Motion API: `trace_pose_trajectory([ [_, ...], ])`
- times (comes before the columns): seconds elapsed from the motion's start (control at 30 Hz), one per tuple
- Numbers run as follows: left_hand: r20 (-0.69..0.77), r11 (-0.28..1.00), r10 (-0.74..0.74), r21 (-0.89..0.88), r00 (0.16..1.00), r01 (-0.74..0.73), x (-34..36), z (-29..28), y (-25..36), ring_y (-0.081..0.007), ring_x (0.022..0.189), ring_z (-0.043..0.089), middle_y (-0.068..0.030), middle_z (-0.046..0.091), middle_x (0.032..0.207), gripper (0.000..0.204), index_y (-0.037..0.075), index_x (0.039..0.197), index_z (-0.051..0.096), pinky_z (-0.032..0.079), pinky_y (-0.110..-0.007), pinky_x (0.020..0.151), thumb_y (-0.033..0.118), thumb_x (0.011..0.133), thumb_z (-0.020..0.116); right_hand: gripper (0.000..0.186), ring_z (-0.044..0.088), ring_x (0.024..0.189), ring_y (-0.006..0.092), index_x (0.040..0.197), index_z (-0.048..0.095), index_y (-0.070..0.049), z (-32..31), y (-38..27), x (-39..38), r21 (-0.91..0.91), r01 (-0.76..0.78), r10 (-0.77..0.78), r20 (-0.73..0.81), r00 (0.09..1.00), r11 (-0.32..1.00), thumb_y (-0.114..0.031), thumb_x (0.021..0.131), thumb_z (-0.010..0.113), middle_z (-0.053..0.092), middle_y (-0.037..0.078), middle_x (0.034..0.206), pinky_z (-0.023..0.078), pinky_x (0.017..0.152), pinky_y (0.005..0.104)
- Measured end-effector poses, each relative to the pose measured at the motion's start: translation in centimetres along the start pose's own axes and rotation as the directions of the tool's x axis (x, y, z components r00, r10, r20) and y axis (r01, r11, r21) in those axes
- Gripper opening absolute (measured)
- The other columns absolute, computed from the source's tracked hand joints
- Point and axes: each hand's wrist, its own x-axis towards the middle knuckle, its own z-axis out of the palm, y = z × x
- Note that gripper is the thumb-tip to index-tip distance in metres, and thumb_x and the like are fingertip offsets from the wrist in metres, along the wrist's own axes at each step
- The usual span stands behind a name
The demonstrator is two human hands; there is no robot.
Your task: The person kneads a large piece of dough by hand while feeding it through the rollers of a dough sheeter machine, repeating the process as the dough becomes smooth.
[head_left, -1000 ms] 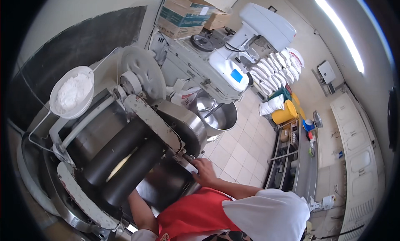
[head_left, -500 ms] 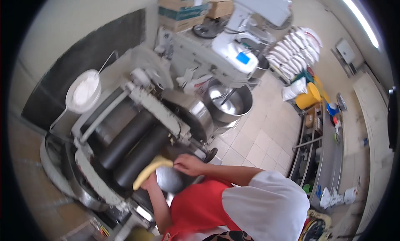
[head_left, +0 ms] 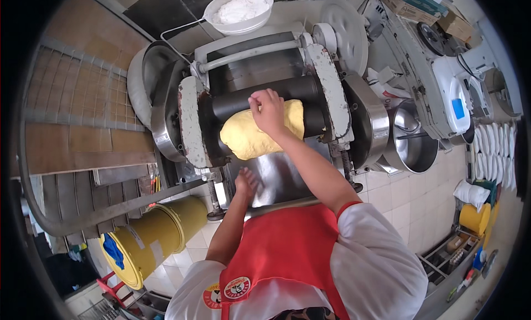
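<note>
A thick slab of pale yellow dough [head_left: 250, 135] lies across the dark rollers [head_left: 231, 105] of a dough roller machine, lumpy and rounded at its left end. Over the dough's upper edge is my right hand [head_left: 269, 112], its fingers curled in with the thumb near them. What they may hold is hidden. Below the dough, above the shiny metal tray [head_left: 290, 179], my left hand [head_left: 246, 182] is free of the dough, empty, with its fingers apart and slightly blurred.
A white bowl of flour [head_left: 241, 10] sits above the machine at the back. Steel mixing bowl [head_left: 412, 148] and mixer [head_left: 451, 93] stand to the right. Yellow barrels [head_left: 146, 240] and a wire rack [head_left: 83, 93] are on the left. Screw handles [head_left: 217, 213] stick out in front.
The view has swung left to face the machine squarely. The dough, earlier held between both hands at the front, now rests on the rollers. My left hand is off it.
</note>
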Motion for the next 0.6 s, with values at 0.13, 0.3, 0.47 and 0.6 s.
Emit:
trace_pose_trajectory([
  [0.13,0.198,0.944,0.327,-0.101,0.924,-0.313,10.5,1.3,1.6,-0.0265,0.136,0.054,-0.0095,0.053,0.152,0.059,0.007,0.155,0.043,0.043,-0.045,0.111,0.041,0.107,0.052,0.006,0.063,0.074,0.0271,0.096,0.068,-0.007,-3.0,-2.2,-5.9,0.39,-0.029,-0.078,0.255,0.964,0.92,-0.007,0.091,0.071,0.064,0.009,0.082,0.048,0.067,0.0404],
  [0.3,0.227,0.955,0.236,-0.232,0.945,-0.183,14.5,8.4,5.2,-0.0251,0.139,0.053,-0.0098,0.053,0.153,0.059,0.007,0.155,0.044,0.044,-0.041,0.112,0.038,0.106,0.056,0.018,0.07,0.078,0.0271,0.106,0.07,-0.006,-9.4,5.1,-21.0,0.1,-0.461,0.208,0.794,0.571,0.882,-0.02,0.095,0.07,0.071,0.013,0.088,0.056,0.073,0.0361],
  [0.47,0.181,0.978,0.17,-0.15,0.969,-0.143,12.9,8.8,5.2,-0.0247,0.137,0.054,-0.0101,0.055,0.151,0.06,0.006,0.155,0.045,0.044,-0.04,0.111,0.038,0.105,0.057,0.049,0.056,0.129,0.029,0.145,0.053,-0.011,-10.0,15.8,-29.5,-0.406,-0.536,0.642,0.665,0.383,0.74,-0.028,0.1,0.061,0.061,0.014,0.136,0.049,0.101,0.042],
  [0.6,0.185,0.987,0.16,-0.001,0.97,-0.162,10.5,7.9,5.6,-0.0244,0.136,0.054,-0.0105,0.057,0.149,0.06,0.006,0.154,0.045,0.045,-0.039,0.111,0.037,0.105,0.058,0.051,0.037,0.148,0.0246,0.156,0.039,0.003,-4.1,21.1,-30.5,0.415,-0.767,0.724,0.298,0.622,0.489,-0.024,0.112,0.033,0.041,0.015,0.162,0.027,0.123,0.0356],
])
